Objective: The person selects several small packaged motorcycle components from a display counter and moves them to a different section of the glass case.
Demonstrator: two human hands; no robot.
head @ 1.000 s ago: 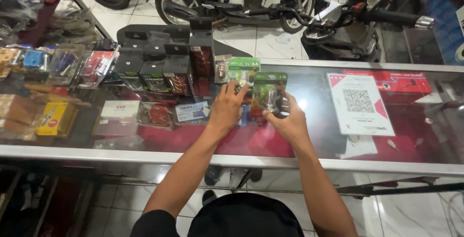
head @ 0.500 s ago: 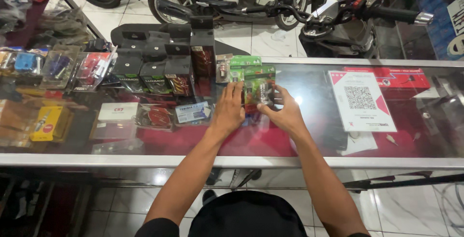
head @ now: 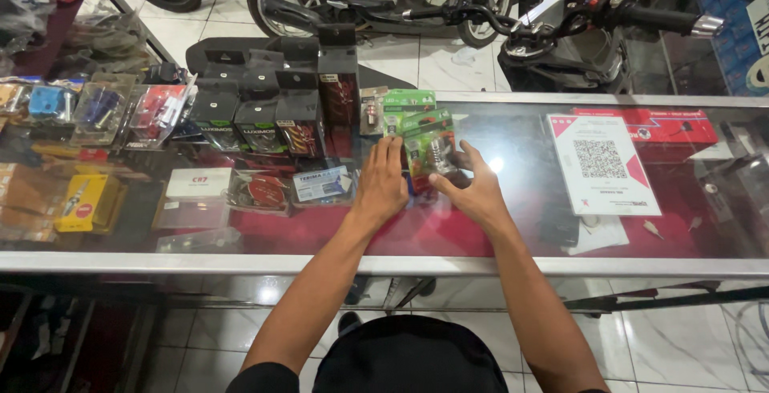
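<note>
Green blister pack (head: 430, 146) gripped by both hands, left hand (head: 382, 185), right hand (head: 478, 193), mid-counter

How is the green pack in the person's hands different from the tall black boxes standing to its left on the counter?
The green blister pack has a clear front that shows the part inside; the black boxes are opaque. The pack is tilted, held between the left hand and the right hand, while the boxes stand upright in a row, untouched. The pack is flatter and brighter than the boxes. Both are on the glass counter, and both have hanging tabs on top.
</note>
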